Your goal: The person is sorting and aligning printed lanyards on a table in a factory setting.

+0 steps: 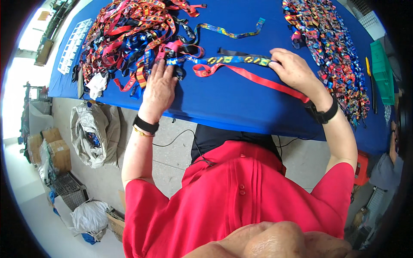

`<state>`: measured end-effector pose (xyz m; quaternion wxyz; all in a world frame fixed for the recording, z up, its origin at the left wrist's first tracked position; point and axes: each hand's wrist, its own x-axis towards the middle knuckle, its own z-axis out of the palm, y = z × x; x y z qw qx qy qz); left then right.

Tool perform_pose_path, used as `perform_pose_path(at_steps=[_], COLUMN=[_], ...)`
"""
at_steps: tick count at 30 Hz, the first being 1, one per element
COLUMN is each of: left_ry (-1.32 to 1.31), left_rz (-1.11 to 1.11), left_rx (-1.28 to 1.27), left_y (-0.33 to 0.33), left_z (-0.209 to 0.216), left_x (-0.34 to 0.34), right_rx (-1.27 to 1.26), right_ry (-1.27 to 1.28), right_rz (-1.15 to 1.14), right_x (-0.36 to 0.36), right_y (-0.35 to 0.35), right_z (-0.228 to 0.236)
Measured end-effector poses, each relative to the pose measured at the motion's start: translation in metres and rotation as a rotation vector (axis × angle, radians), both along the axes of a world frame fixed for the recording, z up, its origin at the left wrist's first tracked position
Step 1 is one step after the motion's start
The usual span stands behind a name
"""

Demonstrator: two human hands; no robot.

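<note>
My right hand (294, 69) pinches one end of a patterned strap (241, 59), a flat woven band in blue, black and yellow. The band runs left over the table to the edge of a tangled heap of straps (129, 38). My left hand (160, 86) lies at the near right edge of that heap, fingers stretched out over some straps. Below the held band, a red strap (258, 78) curves rightward and passes under my right wrist. Farther back, a blue and yellow strap (230, 34) lies loose. What lies beneath my left fingertips is partly hidden.
Rows of colourful straps (331, 56) cover the right side of the blue table (232, 103). Beside them is a green tray (382, 73). A white grid-like rack (74, 46) lies at the left edge. On the floor are a pale sack (92, 133) and cardboard boxes (58, 150).
</note>
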<state>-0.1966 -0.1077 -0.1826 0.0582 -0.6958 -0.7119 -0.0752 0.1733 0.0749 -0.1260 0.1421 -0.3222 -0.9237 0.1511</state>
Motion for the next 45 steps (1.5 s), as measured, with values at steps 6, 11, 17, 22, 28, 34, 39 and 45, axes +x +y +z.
perform_pose_path(at_steps=[6,11,17,22,28,34,39,45], left_ry=[0.090,0.283,-0.129,-0.157,-0.230,-0.138,-0.190,-0.214], left_rz=[0.085,0.183,-0.056,-0.069,0.063,0.105,0.126,0.116], left_rx=[0.008,0.056,0.099,0.029,0.079,0.130,0.190,0.215], left_y=[0.016,0.005,0.007,0.010,-0.007,-0.006,-0.003,-0.003], left_z=[0.010,0.039,0.028,0.022,0.029,0.009,-0.001,-0.004], left_x=[-0.004,0.048,0.106,0.108,0.102,0.110,0.106,0.107], right_rx=[-0.092,0.116,0.125,0.122,0.116,0.152,0.174,0.190], right_ry=[-0.041,0.043,-0.039,-0.010,0.055,0.075,0.074,0.086], right_rz=[-0.137,-0.165,-0.336,-0.374,-0.390,-0.399,-0.416,-0.442], right_x=[0.060,0.081,0.094,0.089,0.092,0.092,0.089,0.089], right_y=[-0.020,-0.059,-0.100,-0.116,-0.123,-0.121,-0.120,-0.121], right_z=[-0.003,-0.012,-0.028,-0.029,-0.039,-0.043,-0.043,-0.045])
